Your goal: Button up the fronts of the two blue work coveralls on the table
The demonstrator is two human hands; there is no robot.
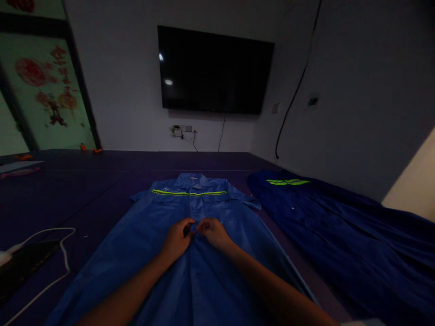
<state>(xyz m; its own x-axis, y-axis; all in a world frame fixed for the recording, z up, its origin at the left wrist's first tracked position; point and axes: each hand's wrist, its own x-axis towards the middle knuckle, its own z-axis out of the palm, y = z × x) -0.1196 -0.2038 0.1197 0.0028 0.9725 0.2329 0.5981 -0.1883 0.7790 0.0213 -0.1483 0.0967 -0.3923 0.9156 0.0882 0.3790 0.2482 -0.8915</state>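
Observation:
A blue short-sleeved work shirt [217, 258] lies spread out front side up, its collar pointing away from me. A yellow-green reflective stripe crosses its chest. Over the middle of the front placket, my left hand [177, 238] has its fingers curled, the thumb and index tips at the fabric. My right hand [213, 232] faces it from the other side, its fingers bent together in a pinch at the placket. Only a small gap separates the two hands. Whether a button sits between the fingertips is too small and dark to make out.
Dark blue clothing [326, 226] with a reflective strip lies to the right on the purple floor mat [112, 181]. At left are a white cable [66, 258] and a dark flat object [30, 262]. A television [214, 70] hangs on the far wall above sockets [183, 130].

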